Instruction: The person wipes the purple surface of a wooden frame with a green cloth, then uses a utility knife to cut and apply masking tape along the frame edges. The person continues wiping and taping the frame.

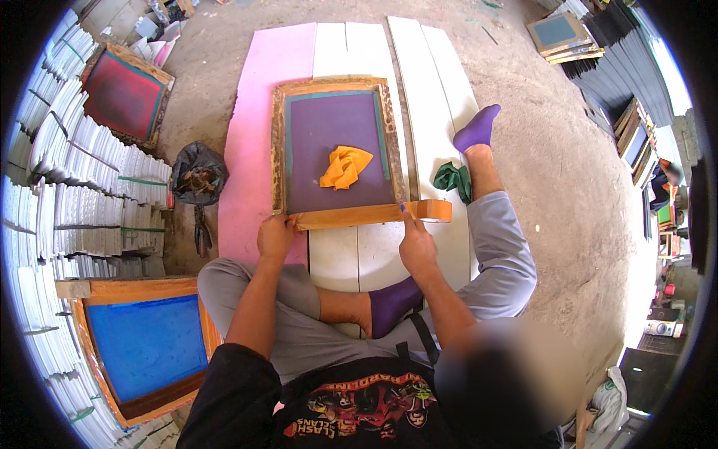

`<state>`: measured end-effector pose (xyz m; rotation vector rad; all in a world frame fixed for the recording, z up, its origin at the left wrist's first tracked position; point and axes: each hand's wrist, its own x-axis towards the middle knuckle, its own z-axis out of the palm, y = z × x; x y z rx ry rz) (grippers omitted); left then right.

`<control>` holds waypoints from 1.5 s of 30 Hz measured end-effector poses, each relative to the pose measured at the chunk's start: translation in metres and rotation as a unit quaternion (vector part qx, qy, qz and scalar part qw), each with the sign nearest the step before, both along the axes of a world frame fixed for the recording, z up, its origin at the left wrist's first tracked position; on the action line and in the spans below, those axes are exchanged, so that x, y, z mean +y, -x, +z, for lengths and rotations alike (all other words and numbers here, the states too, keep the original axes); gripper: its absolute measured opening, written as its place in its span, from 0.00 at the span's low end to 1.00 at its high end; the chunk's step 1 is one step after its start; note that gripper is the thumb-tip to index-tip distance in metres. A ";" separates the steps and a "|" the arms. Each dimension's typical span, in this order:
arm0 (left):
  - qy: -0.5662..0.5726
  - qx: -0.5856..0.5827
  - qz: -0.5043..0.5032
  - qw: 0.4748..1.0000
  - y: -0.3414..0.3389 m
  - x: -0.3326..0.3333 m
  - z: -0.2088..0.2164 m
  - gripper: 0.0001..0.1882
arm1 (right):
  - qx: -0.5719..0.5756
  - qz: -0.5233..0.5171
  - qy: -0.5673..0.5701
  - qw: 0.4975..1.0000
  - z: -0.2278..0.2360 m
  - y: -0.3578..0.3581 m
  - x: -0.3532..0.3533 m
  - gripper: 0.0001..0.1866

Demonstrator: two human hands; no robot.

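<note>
A wooden screen-printing frame [279, 142] with purple mesh lies on the boards in front of my legs. Along its near side stretches a strip of brown packing tape [344, 218], running to the tape roll [435, 211] at the right. My left hand [276, 238] pinches the strip's left end by the near left corner. My right hand [417, 245] is closed on the tape beside the roll, its fingers partly hidden; a small blue spot shows at the fingertip. A crumpled orange cloth [345, 167] rests on the mesh.
A dark green cloth [453, 178] lies beside my right leg. To the left are a black plastic bag [198, 173], a blue-mesh frame [149, 344], a red-mesh frame [123, 96] and tall paper stacks [97, 165]. More frames [561, 36] lie at the far right.
</note>
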<state>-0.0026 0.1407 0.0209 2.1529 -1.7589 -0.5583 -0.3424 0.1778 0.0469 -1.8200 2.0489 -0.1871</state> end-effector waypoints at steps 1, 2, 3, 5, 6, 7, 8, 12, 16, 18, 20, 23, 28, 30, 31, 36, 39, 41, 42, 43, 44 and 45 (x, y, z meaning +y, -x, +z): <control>-0.005 0.000 0.003 1.000 0.000 -0.001 -0.001 0.13 | 0.001 0.003 0.006 1.000 0.000 0.000 0.004 0.33; -0.010 -0.001 0.006 1.000 0.001 -0.001 0.000 0.13 | 0.002 0.005 0.011 1.000 -0.001 0.000 0.007 0.33; -0.013 -0.001 0.010 1.000 0.002 -0.001 0.003 0.13 | 0.003 0.008 0.018 1.000 0.000 0.001 0.011 0.33; -0.017 -0.003 0.017 1.000 0.004 0.000 0.009 0.14 | 0.008 0.010 0.017 1.000 0.002 0.000 0.018 0.33; -0.019 -0.003 0.016 1.000 0.003 0.000 0.008 0.14 | 0.012 0.009 0.009 1.000 0.007 -0.001 0.021 0.33; -0.020 -0.003 0.014 1.000 0.002 0.000 0.005 0.14 | 0.012 0.009 0.004 1.000 0.008 -0.001 0.025 0.33; -0.021 -0.003 0.011 1.000 0.002 -0.001 0.004 0.14 | 0.014 0.008 0.001 1.000 0.009 0.000 0.029 0.33; -0.014 0.002 0.014 1.000 0.004 -0.002 0.000 0.14 | -0.011 -0.005 0.007 1.000 -0.001 0.015 0.047 0.29; -0.004 0.003 0.016 1.000 0.000 0.000 -0.007 0.13 | -0.052 -0.088 0.122 0.987 0.009 0.030 0.044 0.24; 0.009 0.018 0.013 1.000 -0.001 0.001 -0.007 0.12 | -0.056 -0.116 0.200 0.971 0.014 0.050 0.027 0.23; 0.019 0.040 0.014 0.999 -0.006 0.002 -0.006 0.13 | -0.042 -0.141 0.235 0.961 0.006 0.076 0.002 0.22; 0.026 0.113 0.012 0.993 -0.011 -0.002 -0.004 0.14 | -0.004 -0.175 0.215 0.961 -0.031 0.113 -0.021 0.22; 0.024 0.217 0.034 0.975 -0.012 -0.004 0.002 0.14 | 0.042 -0.216 0.263 0.939 -0.061 0.127 -0.024 0.20; 0.026 0.234 0.052 0.970 -0.022 0.000 0.007 0.14 | 0.023 -0.082 0.312 0.946 -0.030 0.098 -0.032 0.18; 0.032 0.239 0.056 0.969 -0.026 0.003 0.004 0.14 | 0.020 -0.016 0.337 0.941 -0.012 0.082 -0.034 0.17; 0.048 0.247 0.017 0.968 -0.023 -0.006 0.022 0.15 | -0.020 0.192 0.236 0.952 -0.004 0.033 -0.060 0.12; 0.029 0.259 -0.006 0.965 -0.027 -0.010 0.034 0.16 | -0.005 0.223 0.198 0.955 -0.005 0.019 -0.071 0.12; 0.025 0.291 0.002 0.956 -0.027 -0.011 0.034 0.16 | 0.019 0.231 0.141 0.963 -0.001 0.018 -0.076 0.13; 0.038 0.288 -0.005 0.957 -0.028 -0.011 0.034 0.16 | 0.004 0.225 0.130 0.966 0.001 0.017 -0.078 0.14; 0.050 0.285 -0.013 0.957 -0.029 -0.011 0.036 0.15 | -0.010 0.218 0.118 0.969 0.003 0.016 -0.080 0.14; 0.062 0.285 -0.023 0.956 -0.027 -0.012 0.038 0.15 | -0.021 0.209 0.105 0.972 0.004 0.020 -0.081 0.14; 0.050 0.285 -0.017 0.957 -0.026 -0.015 0.040 0.14 | -0.055 0.194 0.095 0.975 0.002 0.026 -0.085 0.14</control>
